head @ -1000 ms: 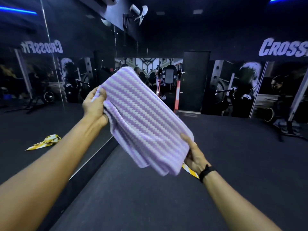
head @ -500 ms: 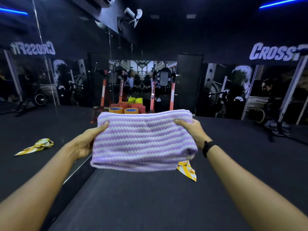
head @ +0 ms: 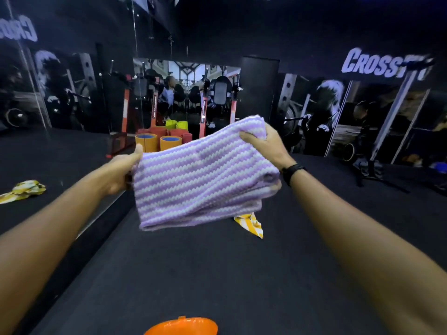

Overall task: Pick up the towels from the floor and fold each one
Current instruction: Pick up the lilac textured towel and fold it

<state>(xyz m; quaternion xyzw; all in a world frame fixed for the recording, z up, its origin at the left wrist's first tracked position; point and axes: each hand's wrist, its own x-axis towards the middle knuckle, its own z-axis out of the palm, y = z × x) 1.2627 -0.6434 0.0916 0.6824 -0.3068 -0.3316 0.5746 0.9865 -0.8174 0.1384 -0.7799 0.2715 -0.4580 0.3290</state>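
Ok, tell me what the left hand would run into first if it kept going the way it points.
The left hand, gripping the purple striped towel, points forward and slightly right. Likely first: the orange rolled mats ahead, though depth is unclear.

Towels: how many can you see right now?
3. The purple striped towel is held up in both hands, one yellow towel lies on the floor beneath it, another yellow one appears far left. More may be hidden.

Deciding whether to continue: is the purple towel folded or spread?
Folded: purple towel shows stacked layers at its right edge, held between left hand and right hand.
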